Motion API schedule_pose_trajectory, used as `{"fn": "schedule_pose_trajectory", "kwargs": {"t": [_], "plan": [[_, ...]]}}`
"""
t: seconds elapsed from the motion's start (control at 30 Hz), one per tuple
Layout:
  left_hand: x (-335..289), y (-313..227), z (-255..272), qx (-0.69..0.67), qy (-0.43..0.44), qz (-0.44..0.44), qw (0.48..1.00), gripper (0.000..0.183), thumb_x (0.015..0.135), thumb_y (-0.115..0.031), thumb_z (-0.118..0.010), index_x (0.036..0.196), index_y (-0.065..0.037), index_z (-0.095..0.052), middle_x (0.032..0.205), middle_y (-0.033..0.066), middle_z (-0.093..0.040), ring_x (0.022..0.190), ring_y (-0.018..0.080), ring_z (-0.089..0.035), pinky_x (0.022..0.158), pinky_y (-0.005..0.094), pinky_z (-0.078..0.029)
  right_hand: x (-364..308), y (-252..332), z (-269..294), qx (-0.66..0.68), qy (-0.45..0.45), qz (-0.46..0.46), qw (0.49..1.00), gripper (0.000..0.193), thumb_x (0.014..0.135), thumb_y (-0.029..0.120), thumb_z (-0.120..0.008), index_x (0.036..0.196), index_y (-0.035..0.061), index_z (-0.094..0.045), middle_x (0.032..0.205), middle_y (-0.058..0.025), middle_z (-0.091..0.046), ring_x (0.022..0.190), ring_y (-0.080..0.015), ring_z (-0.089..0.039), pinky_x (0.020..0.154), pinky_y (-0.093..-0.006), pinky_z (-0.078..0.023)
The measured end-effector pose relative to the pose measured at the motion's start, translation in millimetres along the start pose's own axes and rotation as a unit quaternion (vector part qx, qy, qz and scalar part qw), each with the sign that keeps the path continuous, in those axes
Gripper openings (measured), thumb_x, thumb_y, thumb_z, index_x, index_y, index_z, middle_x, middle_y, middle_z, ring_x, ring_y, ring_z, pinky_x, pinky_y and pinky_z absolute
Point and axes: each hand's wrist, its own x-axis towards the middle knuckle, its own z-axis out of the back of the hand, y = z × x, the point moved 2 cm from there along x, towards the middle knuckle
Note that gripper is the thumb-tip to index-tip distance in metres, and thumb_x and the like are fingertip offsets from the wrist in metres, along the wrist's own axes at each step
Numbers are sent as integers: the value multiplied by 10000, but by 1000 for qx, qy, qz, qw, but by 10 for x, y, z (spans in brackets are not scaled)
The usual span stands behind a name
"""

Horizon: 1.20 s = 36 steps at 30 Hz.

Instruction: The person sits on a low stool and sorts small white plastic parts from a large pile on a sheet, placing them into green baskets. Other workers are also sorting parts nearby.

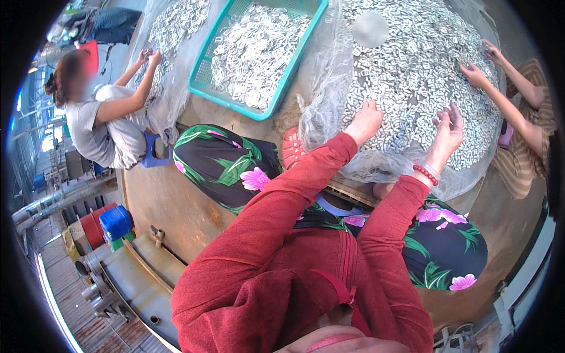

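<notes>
A wide heap of small silvery metal pieces (406, 70) is spread in front of me on a clear plastic sheet (326, 100). My left hand (366, 122) is over the heap's near left edge, fingers closed together. Whatever they pinch is too small to make out. To its right, my right hand (447, 134), with a red bead bracelet (425, 175) at the wrist, is raised just over the near part of the heap. Its fingers are bent but apart, and no piece shows clearly between them.
A turquoise plastic basket (197, 73) full of similar pieces stands left of the heap. Across the heap's right side, a co-worker's hands (474, 75) touch the pieces. Another person (103, 117) sits at the left by a second heap (176, 26). Blue and red containers (116, 222) stand behind.
</notes>
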Motion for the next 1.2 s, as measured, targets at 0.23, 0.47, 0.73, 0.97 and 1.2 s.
{"fn": "schedule_pose_trajectory", "kwargs": {"t": [0.23,0.47,0.73,0.97,1.2], "plan": [[38,305,112,-230,55,113,965,210,696,-150,-706,817,-21,-593,831,138,-590,749,254,-593,659,367,-468,3,-1320,-241,-189,150,-97,966,315,776,92,-601,1091,85,-606,871,-129,-608,741,-207,-582,667,-314,-476],[208,375,503,-723,90,256,635,192,760,-18,-600,927,-44,-508,950,110,-564,810,192,-609,625,297,-506,-322,-1418,-572,-246,108,-32,963,192,664,40,-685,849,85,-661,788,-117,-592,725,-258,-567,709,-350,-452],[851,-231,193,-494,190,82,844,276,684,-121,-690,938,-33,-626,787,54,-602,695,125,-573,625,260,-472,-108,-1409,295,258,-121,-245,927,179,814,29,-574,978,49,-504,1037,-110,-589,854,-217,-594,685,-317,-509],[866,-486,-789,44,155,-104,981,234,674,-197,-705,831,-39,-632,859,166,-625,808,328,-606,739,416,-481,-51,-1303,548,349,-153,-249,890,319,830,0,-530,1104,2,-366,1012,-211,-556,843,-290,-600,715,-352,-522],[795,-235,-66,-517,203,69,829,228,759,-168,-618,942,-44,-559,970,132,-568,817,279,-597,669,359,-494,-74,-1117,196,326,-40,-233,915,179,855,83,-566,996,4,-491,976,-170,-595,797,-235,-614,713,-317,-513]]}}
